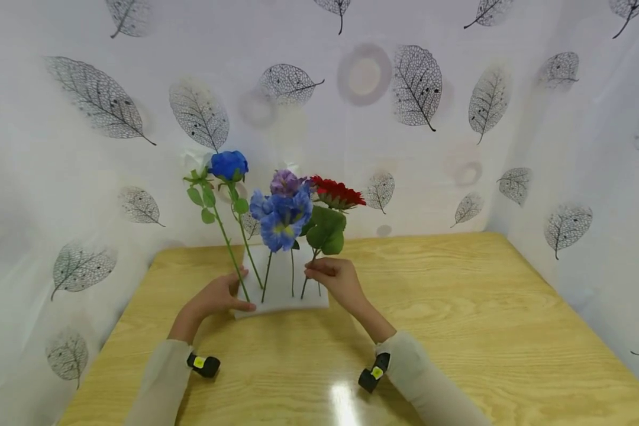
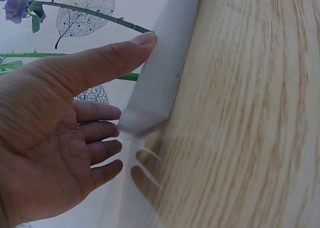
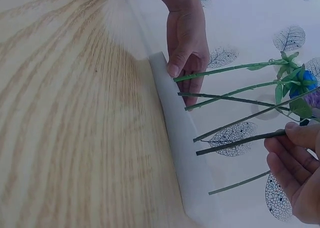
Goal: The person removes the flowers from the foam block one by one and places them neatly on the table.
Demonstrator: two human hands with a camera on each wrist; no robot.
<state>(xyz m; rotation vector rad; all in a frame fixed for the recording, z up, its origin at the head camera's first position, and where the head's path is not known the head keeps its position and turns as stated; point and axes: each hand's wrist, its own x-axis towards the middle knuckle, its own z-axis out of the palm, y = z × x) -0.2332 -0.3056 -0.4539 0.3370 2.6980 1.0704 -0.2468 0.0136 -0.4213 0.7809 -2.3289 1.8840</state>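
A white foam block [image 1: 277, 278] lies on the table with several artificial flowers standing in it. My left hand [image 1: 218, 296] is at its left end, thumb resting on the front edge and the other fingers extended beside the end. My right hand [image 1: 341, 281] pinches a dark stem [image 3: 240, 144] between thumb and fingers; its foot meets the foam. This stem rises to broad green leaves [image 1: 326, 229] below a red flower [image 1: 338, 194]. Left of it stand a blue-and-yellow flower [image 1: 283, 219], a purple flower [image 1: 286, 182], a blue rose [image 1: 229, 165] and a white flower [image 1: 196, 160].
The wood-grain table [image 1: 458, 307] extends to the right of the block and in front of it. A pale curtain [image 1: 319, 136] printed with leaf shapes hangs behind and at both sides. Each wrist wears a black strap with a small camera, such as the left camera [image 1: 209, 367].
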